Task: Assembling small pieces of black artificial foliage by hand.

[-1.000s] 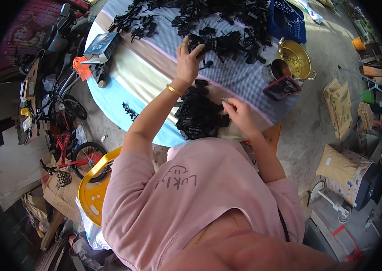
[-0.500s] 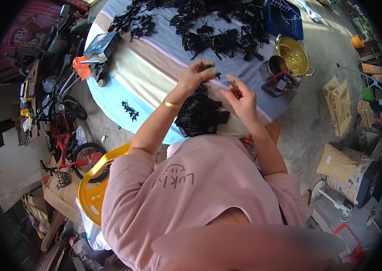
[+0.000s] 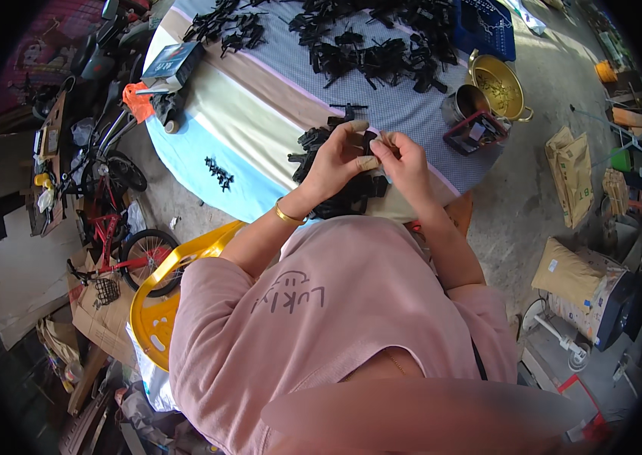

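My left hand [image 3: 336, 161] is closed around a small black part [image 3: 369, 142], thumb and index finger on either side of it; some fingertips wear pale covers. My right hand [image 3: 406, 167] meets it from the right, thumb and fingers pinched against the part. Whatever else lies in that pinch is too small to make out. Beneath both hands, at the table's near edge, is a pile of black parts [image 3: 336, 206], partly covered by the hands. Just beyond the fingers, one loose black part [image 3: 349, 111] rests on the striped cloth [image 3: 249, 98].
Heaps of black parts [image 3: 381, 57] cover the table's far side. At the right stand a blue basket [image 3: 485, 32], a gold-coloured pot [image 3: 518, 91], a steel pot [image 3: 457, 106] and a dark red box [image 3: 466, 144]. Left lie a small black cluster [image 3: 219, 174] and a box [image 3: 173, 67].
My hands have come together over the near pile; they were apart before. The left hand has moved down and nearer, and a loose black part now shows beyond the fingers.
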Motion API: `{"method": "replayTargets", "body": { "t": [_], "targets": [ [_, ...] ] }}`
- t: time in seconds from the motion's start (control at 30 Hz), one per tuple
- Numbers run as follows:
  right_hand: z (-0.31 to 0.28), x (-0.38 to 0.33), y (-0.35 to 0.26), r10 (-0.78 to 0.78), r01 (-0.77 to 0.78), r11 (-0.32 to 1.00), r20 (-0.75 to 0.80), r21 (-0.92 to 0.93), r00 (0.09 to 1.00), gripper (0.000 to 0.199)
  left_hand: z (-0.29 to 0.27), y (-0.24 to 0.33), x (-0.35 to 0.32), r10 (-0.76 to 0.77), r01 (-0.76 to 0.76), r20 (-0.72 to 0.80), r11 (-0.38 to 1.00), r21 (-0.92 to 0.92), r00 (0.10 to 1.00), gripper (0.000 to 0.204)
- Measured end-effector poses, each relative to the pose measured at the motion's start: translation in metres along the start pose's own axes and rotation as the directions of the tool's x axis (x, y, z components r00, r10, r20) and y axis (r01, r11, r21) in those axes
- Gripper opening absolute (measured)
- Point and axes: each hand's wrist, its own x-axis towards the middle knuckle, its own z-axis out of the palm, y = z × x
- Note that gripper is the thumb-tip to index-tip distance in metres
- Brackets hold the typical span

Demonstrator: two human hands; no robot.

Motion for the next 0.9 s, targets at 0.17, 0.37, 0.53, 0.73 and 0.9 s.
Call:
{"method": "replayTargets", "body": {
  "t": [0.17,0.37,0.53,0.73,0.9],
  "targets": [
    [-0.001,-0.001,0.003,0.128,-0.143,0.974,0.092,0.176,0.987,0.014,-0.002,0.003,-0.009,-0.002,0.005,-0.032,0.997,0.076,0.999,0.041],
    [-0.005,-0.01,-0.012,0.053,-0.038,0.994,0.143,-0.104,0.988,0.017,-0.007,0.009,-0.01,-0.023,0.025,-0.038,0.999,0.037,0.999,0.03],
    [-0.002,-0.008,-0.021,0.021,0.007,0.985,0.156,-0.172,0.988,0.017,-0.002,0.019,-0.015,-0.026,0.03,-0.07,0.998,0.056,0.997,0.026],
    [-0.001,-0.01,-0.025,-0.004,0.034,0.988,0.189,-0.153,0.982,0.017,-0.004,0.02,-0.015,0.043,-0.037,-0.101,0.998,0.058,0.994,0.026],
    [0.004,-0.013,-0.028,-0.112,0.14,0.974,0.159,-0.176,0.981,0.022,-0.005,0.019,-0.016,0.062,-0.059,-0.124,0.998,0.023,0.99,0.021]
  ]
}}
